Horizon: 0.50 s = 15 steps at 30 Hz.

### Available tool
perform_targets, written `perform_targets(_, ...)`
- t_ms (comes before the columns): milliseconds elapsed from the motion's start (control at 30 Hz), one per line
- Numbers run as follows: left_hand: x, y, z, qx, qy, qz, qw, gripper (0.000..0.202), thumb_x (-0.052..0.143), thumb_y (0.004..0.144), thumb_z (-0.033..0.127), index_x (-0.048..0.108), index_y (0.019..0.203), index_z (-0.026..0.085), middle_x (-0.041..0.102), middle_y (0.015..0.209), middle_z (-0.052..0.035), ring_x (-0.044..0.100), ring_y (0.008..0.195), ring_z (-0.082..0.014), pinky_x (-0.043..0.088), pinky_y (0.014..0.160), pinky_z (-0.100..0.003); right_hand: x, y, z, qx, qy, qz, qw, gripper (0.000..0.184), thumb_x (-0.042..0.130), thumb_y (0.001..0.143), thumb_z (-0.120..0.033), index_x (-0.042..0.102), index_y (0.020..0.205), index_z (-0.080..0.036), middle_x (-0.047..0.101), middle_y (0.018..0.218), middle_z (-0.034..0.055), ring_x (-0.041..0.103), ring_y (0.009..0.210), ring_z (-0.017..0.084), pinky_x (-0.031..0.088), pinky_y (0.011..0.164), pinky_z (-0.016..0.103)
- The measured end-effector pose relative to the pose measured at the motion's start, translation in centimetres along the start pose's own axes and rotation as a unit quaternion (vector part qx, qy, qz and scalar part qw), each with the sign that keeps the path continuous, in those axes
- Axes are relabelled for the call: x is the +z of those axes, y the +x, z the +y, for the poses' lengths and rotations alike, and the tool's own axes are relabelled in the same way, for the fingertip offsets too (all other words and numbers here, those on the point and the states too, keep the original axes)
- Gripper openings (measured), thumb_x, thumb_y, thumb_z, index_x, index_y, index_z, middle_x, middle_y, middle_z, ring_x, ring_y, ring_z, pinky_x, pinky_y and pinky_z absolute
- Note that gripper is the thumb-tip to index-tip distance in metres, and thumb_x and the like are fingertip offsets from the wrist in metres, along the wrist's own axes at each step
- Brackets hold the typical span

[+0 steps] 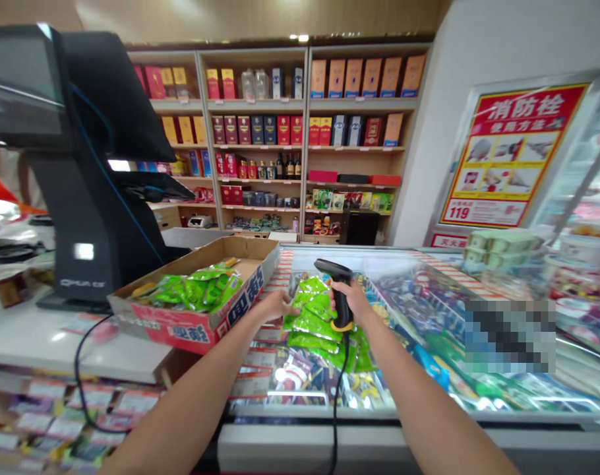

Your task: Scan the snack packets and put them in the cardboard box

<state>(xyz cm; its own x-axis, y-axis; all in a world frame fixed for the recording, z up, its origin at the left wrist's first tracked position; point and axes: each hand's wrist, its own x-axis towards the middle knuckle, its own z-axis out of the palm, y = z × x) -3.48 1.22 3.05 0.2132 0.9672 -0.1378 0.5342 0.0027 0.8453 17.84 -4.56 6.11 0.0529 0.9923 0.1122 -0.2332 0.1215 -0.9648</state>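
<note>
My right hand [350, 303] was closed around a black barcode scanner [340, 290], its black cable [340, 389] hanging down, and my open left hand [276, 305] sat just beside a heap of green packets [314, 324] in the glass-topped chest freezer [428, 252]. To the left, a cardboard box [194, 328] holding more green packets [191, 290] stood on the white counter [47, 343] before a black checkout terminal [97, 198]; farthest off stood wooden shelves [304, 152] of boxes and bottles.

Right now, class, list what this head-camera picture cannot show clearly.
Head view:
Grip of the barcode scanner: partly hidden by the right hand.
Print on the green packets: too small to read.
Checkout screen: cut off by the left edge.
Freezer packets: partly hidden by a pixelated patch.
</note>
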Motion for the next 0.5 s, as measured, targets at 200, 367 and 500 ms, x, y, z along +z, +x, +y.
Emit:
perform_targets(200, -0.1, 0.9, -1.0, 0.032, -0.118, 0.091, 0.988, 0.04, 0.087, 0.048, 0.022, 0.069, 0.082, 0.011, 0.056, 0.05, 0.0042, 0.055, 0.048, -0.0136, 0.045, 0.052, -0.027, -0.5, -0.7, 0.5, 0.007, -0.014, -0.018, 1.0, 0.024, 0.071, 0.063, -0.032, 0.061, 0.077, -0.016, 0.059, 0.051, -0.0025, 0.053, 0.038, 0.011, 0.044, 0.038, 0.024)
perform_targets(367, -0.6, 2.4, -2.1, 0.086, -0.149, 0.238, 0.956, 0.02, 0.07, 0.07, 0.033, 0.062, 0.068, 0.014, 0.064, 0.062, -0.002, 0.062, 0.063, -0.0165, 0.049, 0.062, -0.028, -0.1, -1.2, 0.7, 0.007, -0.054, -0.049, 0.997, 0.027, 0.069, 0.063, -0.035, 0.061, 0.08, -0.016, 0.059, 0.05, -0.0029, 0.052, 0.037, 0.012, 0.044, 0.038, 0.025)
perform_targets(500, 0.1, 3.2, -3.5, 0.137, -0.09, 0.329, 0.93, 0.017, 0.047, 0.087, 0.032, 0.055, 0.083, 0.018, 0.065, 0.079, -0.0027, 0.062, 0.077, -0.0148, 0.048, 0.069, -0.025, 0.6, -1.7, 0.9, 0.014, -0.098, -0.067, 0.993, 0.023, 0.068, 0.063, -0.035, 0.061, 0.075, -0.016, 0.059, 0.051, -0.0025, 0.053, 0.038, 0.012, 0.045, 0.039, 0.024)
